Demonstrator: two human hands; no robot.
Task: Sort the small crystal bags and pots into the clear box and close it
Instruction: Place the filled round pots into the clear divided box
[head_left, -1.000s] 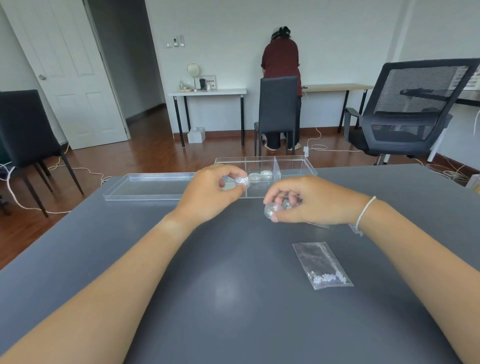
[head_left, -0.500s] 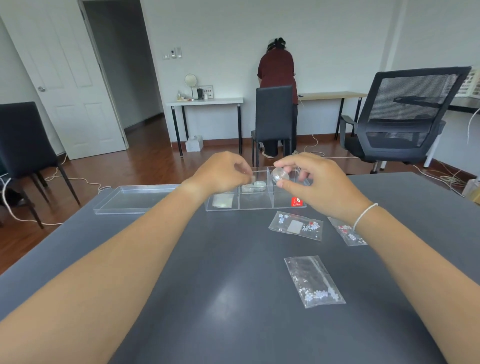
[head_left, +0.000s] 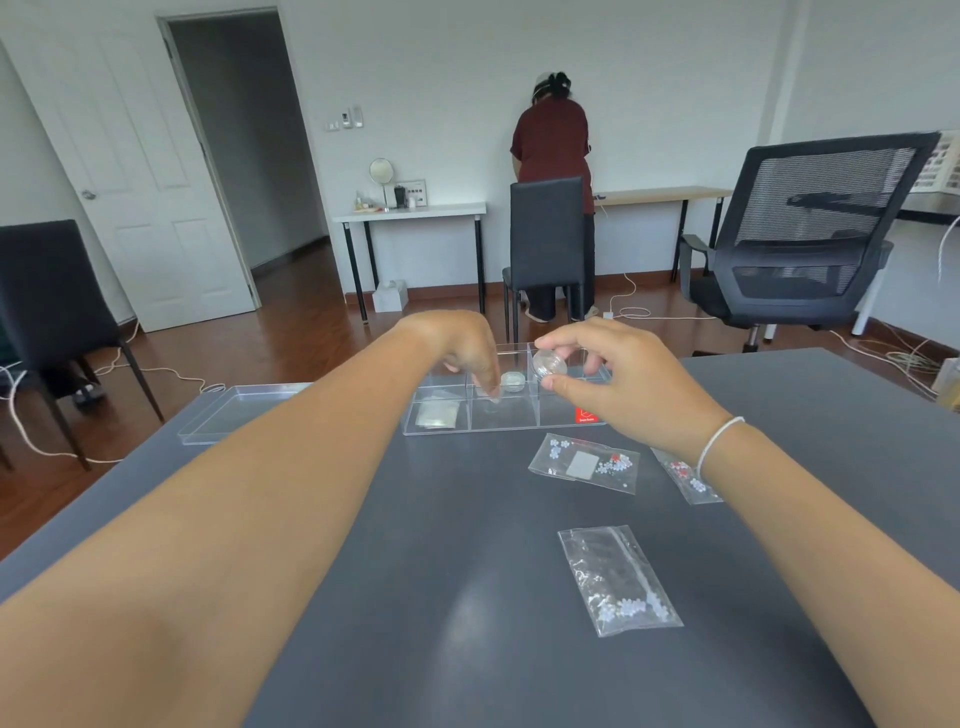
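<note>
The clear box (head_left: 519, 429) with its compartments lies open at the table's far edge. My left hand (head_left: 457, 348) reaches down into a middle compartment, fingertips beside a small round pot (head_left: 511, 382); what they hold is hidden. My right hand (head_left: 623, 379) pinches another clear pot (head_left: 549, 362) above the right compartments. A flat bag (head_left: 436, 415) lies in the front left compartment. Three crystal bags lie on the table: one (head_left: 584, 462) just in front of the box, one (head_left: 685, 475) partly under my right wrist, one (head_left: 618, 579) nearer to me.
The box's clear lid (head_left: 234, 410) lies to the left of the box on the grey table (head_left: 467, 597). A mesh office chair (head_left: 800, 234) stands beyond the table's right side. A person (head_left: 553, 150) stands at a desk by the far wall.
Both hands have moved forward from the table to the box. The left hand has dipped into a middle compartment, and the right hand has carried its pot over the right side.
</note>
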